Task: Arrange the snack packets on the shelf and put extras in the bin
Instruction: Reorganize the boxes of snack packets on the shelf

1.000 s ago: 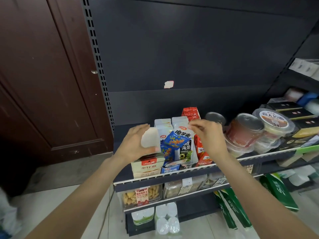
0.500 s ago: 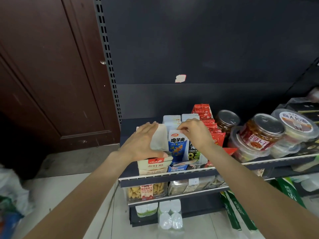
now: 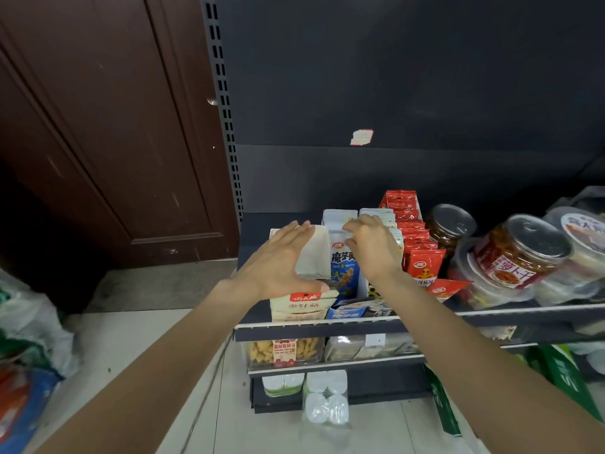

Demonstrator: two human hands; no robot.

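Cream-coloured packets [image 3: 302, 303] stand upright in a row at the left end of the shelf [image 3: 327, 322], long axes vertical, printed faces toward the camera. The left hand [image 3: 278, 260] lies flat against them, fingers straight, thumb on the front packet's top, hiding most of those behind. Beside them stand blue-and-white packets [image 3: 343, 260]; the right hand [image 3: 373, 247] curls its fingertips over their tops, but whether it pinches one cannot be told. Red packets [image 3: 422, 267] lean farther right.
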